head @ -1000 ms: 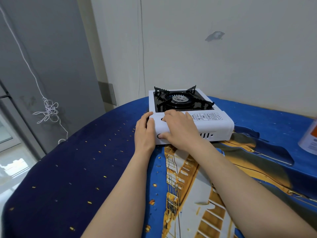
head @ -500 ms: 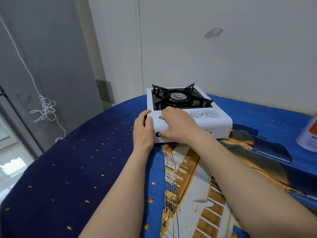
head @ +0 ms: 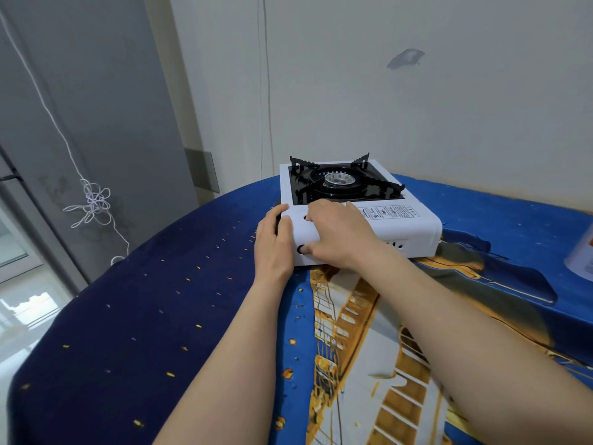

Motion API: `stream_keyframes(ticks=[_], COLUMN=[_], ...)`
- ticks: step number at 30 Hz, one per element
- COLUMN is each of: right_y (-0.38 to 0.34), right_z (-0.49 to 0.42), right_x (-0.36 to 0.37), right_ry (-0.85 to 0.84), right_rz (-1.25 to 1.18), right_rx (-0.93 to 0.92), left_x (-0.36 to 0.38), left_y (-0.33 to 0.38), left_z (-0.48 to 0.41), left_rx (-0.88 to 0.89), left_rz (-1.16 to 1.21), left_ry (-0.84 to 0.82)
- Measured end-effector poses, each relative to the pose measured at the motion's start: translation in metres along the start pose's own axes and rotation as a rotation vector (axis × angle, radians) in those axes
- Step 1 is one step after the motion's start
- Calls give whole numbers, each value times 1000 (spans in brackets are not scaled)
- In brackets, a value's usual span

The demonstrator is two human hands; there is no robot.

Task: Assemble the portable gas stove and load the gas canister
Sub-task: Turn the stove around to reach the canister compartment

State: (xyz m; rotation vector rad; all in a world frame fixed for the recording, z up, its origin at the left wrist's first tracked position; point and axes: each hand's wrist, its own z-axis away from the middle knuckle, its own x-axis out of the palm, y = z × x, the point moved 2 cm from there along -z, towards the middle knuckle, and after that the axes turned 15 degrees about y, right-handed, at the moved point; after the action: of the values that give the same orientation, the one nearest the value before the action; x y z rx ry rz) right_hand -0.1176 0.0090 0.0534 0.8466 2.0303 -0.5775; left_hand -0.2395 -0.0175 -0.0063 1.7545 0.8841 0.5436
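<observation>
As my two bare forearms reach up from the bottom of the frame across the blue tablecloth (head: 160, 316) with its golden bridge print, they meet at the near left corner of the white, box-shaped metal portable gas stove (head: 401, 228), just above the frame's centre. My left hand (head: 274, 248) wraps that corner from the side, thumb laid along it, gripping it, I judge, to brace the body against sliding. My right hand (head: 337, 236) curls over the top front edge and clamps it, thumb down beside what looks like a round black knob (head: 301, 249); whether the thumb presses it I cannot tell. The black pan support (head: 345, 191) already sits upright round the silver burner head (head: 339, 180), so assembly looks mostly done, with loading left. A white and orange cylinder (head: 582, 261), probably the gas canister, is cut off by the right edge of the frame, well apart from the stove. Open cloth to the stove's right gives room to bring it across; the table's curved edge drops away at lower left, and the stove's far side stands near the pale wall (head: 417, 107), leaving little room behind
</observation>
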Motion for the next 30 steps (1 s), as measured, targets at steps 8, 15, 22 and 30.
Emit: stream_keyframes(ticks=[8, 15, 22, 30], right_y=[3, 10, 57, 113], right_z=[8, 9, 37, 93], right_x=[0, -6, -24, -24], right_ry=[43, 54, 331, 562], right_rz=[83, -15, -133, -218], right_rx=[-77, -78, 94, 542], left_x=[1, 1, 2, 1], left_y=[1, -1, -2, -1], left_z=[2, 2, 4, 5], left_rx=[20, 20, 16, 25], left_rz=[-13, -9, -13, -24], left_ry=[-6, -16, -5, 10])
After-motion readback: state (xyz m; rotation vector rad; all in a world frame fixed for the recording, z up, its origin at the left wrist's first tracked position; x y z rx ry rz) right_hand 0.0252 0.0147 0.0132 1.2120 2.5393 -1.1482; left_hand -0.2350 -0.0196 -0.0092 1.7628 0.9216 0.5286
